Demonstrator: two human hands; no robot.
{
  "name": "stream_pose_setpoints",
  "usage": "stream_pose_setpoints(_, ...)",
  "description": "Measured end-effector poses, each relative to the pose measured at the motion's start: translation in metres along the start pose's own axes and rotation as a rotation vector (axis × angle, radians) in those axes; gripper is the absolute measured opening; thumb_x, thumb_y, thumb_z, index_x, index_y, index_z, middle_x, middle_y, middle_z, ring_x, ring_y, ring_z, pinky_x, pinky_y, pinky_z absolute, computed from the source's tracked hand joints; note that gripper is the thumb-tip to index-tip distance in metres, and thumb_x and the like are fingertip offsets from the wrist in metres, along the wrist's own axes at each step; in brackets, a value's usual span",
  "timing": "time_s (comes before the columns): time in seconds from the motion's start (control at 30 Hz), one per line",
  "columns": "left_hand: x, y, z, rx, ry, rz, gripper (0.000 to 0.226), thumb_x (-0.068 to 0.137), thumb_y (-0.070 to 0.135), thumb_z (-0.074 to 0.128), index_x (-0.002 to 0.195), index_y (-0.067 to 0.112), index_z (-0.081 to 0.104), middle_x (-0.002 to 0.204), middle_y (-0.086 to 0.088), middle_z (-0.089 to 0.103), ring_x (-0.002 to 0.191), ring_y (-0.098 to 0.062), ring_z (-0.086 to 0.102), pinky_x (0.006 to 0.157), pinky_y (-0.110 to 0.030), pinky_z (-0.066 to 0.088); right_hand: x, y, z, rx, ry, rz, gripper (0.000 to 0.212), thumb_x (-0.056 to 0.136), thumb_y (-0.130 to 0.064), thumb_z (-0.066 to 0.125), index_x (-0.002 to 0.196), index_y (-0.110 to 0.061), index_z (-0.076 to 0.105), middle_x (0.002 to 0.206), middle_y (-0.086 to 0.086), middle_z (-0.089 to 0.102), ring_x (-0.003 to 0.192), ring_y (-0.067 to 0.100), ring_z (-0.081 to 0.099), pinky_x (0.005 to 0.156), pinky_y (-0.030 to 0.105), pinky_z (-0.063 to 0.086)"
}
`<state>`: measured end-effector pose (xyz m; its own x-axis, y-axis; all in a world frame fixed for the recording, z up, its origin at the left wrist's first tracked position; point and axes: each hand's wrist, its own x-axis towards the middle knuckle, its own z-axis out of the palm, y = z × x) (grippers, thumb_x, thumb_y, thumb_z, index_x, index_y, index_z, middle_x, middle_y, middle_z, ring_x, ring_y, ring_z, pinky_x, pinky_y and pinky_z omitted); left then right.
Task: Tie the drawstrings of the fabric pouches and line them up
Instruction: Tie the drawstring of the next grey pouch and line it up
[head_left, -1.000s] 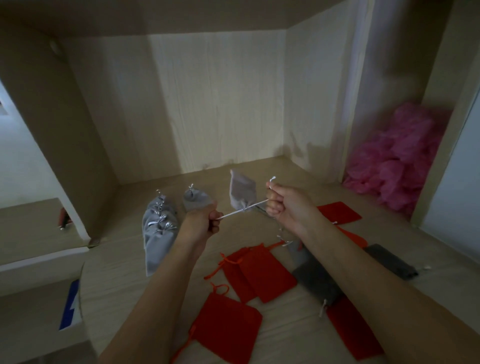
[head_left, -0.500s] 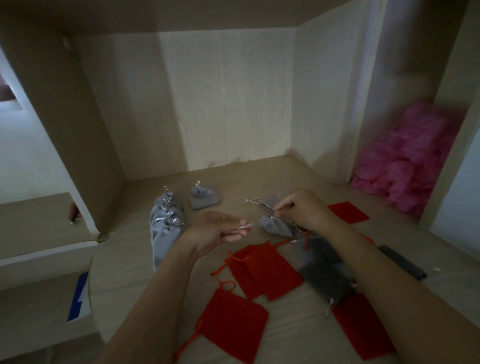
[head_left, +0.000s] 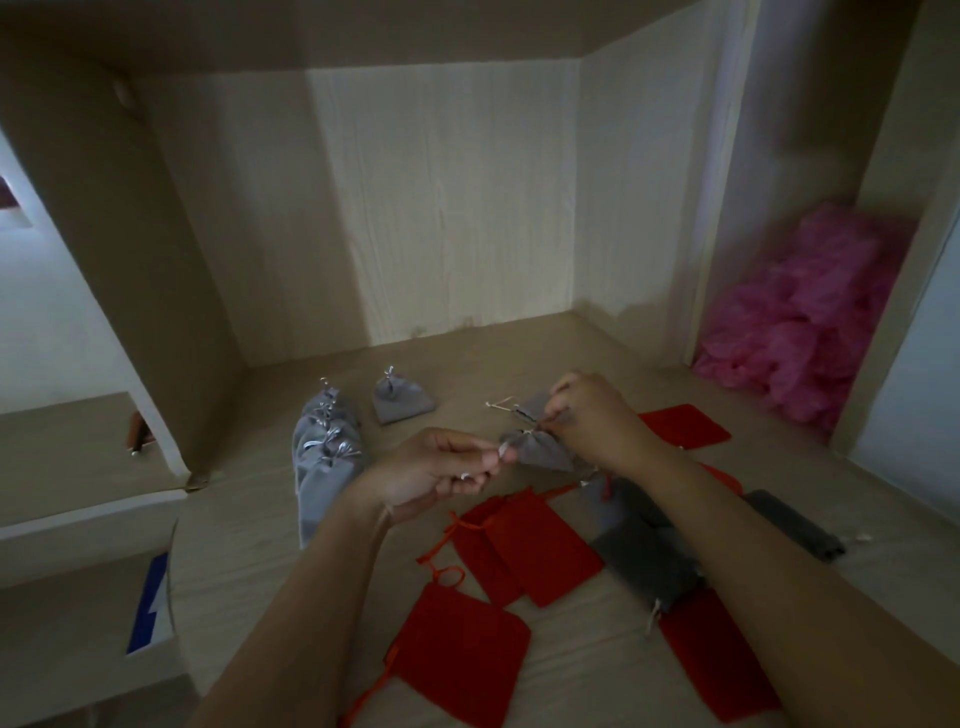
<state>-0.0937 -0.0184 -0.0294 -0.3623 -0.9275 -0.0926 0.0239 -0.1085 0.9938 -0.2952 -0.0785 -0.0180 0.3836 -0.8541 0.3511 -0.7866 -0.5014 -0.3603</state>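
A pale wooden surface fills the alcove, closed by a back wall on the far side and a side panel on the left, whose foot meets the surface's rounded left edge. The far part of the surface, up to the back wall, lies bare, as does a strip along the left edge. At the far right a pink crumpled heap sits in a narrow recess beyond an upright panel. Flat red pouches lie scattered over the near middle and right, some overlapping, with dark grey pouches among them, partly under the right forearm. On the left a row of tied grey pouches runs from near to far, each overlapping the next, and a single tied grey pouch stands just right of the row's far end, apart from it. Both hands are raised over the middle. The right hand pinches the gathered neck of a grey pouch, held up off the surface. The left hand, fingers curled, pinches one end of its silver drawstring, and a loop of the string sticks out on the pouch's far left
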Motion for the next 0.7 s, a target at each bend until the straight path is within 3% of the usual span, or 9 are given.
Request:
stream_pose_setpoints(0.07, 0.002, 0.001, -0.001, -0.106, 0.008, 0.068, 0.006, 0.070, 0.012, 0.078, 0.075, 0.010, 0.076, 0.063, 0.002, 0.062, 0.053, -0.003, 0.053, 0.054, -0.014, 0.046, -0.001, -0.002, 0.001, 0.100, -0.019, -0.001, 0.014, 0.084, -0.009, 0.062, 0.082, -0.005, 0.075, 0.086, 0.014, 0.066, 0.083, 0.029, 0.060, 0.073, 0.034, 0.047)
stream_pose_setpoints(0.13, 0.004, 0.002, -0.002, -0.175, 0.056, 0.126, 0.032, 0.051, 0.030, 0.090, 0.073, 0.010, 0.076, 0.065, 0.003, 0.065, 0.054, -0.003, 0.055, 0.054, -0.014, 0.047, -0.001, -0.002, 0.004, 0.143, -0.042, -0.006, 0.013, 0.082, -0.004, 0.060, 0.080, -0.003, 0.073, 0.082, 0.014, 0.068, 0.080, 0.029, 0.062, 0.070, 0.034, 0.047)
stream_pose_setpoints(0.2, 0.005, 0.003, -0.001, -0.197, 0.114, 0.181, 0.045, 0.042, 0.039, 0.092, 0.073, 0.011, 0.077, 0.071, 0.002, 0.070, 0.062, -0.002, 0.060, 0.055, -0.013, 0.047, 0.000, -0.001, 0.007, 0.137, -0.052, -0.015, 0.011, 0.082, -0.007, 0.062, 0.079, -0.004, 0.072, 0.080, 0.014, 0.068, 0.077, 0.027, 0.062, 0.068, 0.032, 0.046)
stream_pose_setpoints(0.33, 0.004, 0.006, 0.003, -0.194, 0.137, 0.230, 0.012, 0.073, 0.015, 0.066, 0.068, 0.008, 0.075, 0.095, -0.004, 0.073, 0.101, -0.004, 0.064, 0.067, -0.013, 0.050, 0.000, -0.005, 0.006, 0.211, -0.032, -0.005, 0.011, 0.083, -0.010, 0.065, 0.075, -0.008, 0.072, 0.075, 0.009, 0.069, 0.074, 0.022, 0.062, 0.066, 0.031, 0.046)
stream_pose_setpoints(0.43, 0.001, 0.009, 0.007, -0.315, 0.140, 0.220, 0.011, 0.067, 0.009, 0.065, 0.068, 0.003, 0.074, 0.095, -0.012, 0.073, 0.082, -0.011, 0.071, 0.066, -0.018, 0.055, -0.006, -0.012, -0.004, 0.580, -0.146, 0.095, 0.009, 0.083, -0.017, 0.069, 0.075, -0.017, 0.073, 0.064, -0.006, 0.068, 0.062, 0.004, 0.060, 0.059, 0.019, 0.046)
stream_pose_setpoints(0.53, 0.001, 0.009, 0.005, -0.362, 0.101, 0.229, 0.018, 0.057, 0.015, 0.074, 0.071, 0.005, 0.076, 0.095, -0.013, 0.073, 0.079, -0.014, 0.071, 0.066, -0.020, 0.056, -0.009, -0.016, -0.012, 0.888, -0.240, 0.191, 0.006, 0.083, -0.020, 0.069, 0.080, -0.017, 0.073, 0.072, -0.002, 0.070, 0.069, 0.009, 0.063, 0.065, 0.020, 0.046)
stream_pose_setpoints(0.63, 0.004, 0.007, 0.001, -0.410, 0.108, 0.257, 0.038, 0.045, 0.021, 0.091, 0.076, 0.004, 0.076, 0.093, -0.013, 0.073, 0.081, -0.015, 0.071, 0.066, -0.021, 0.056, -0.008, -0.017, -0.012, 1.145, -0.281, 0.261, 0.010, 0.085, -0.013, 0.064, 0.078, -0.011, 0.071, 0.067, 0.001, 0.065, 0.066, 0.010, 0.060, 0.064, 0.021, 0.047)
stream_pose_setpoints(0.7, 0.004, 0.007, 0.001, -0.397, 0.160, 0.249, 0.033, 0.048, 0.020, 0.088, 0.075, 0.005, 0.076, 0.083, -0.010, 0.074, 0.077, -0.012, 0.071, 0.065, -0.019, 0.055, -0.007, -0.020, -0.009, 1.277, -0.310, 0.285, 0.014, 0.087, -0.011, 0.060, 0.078, -0.009, 0.070, 0.065, 0.000, 0.062, 0.062, 0.008, 0.058, 0.059, 0.018, 0.049)
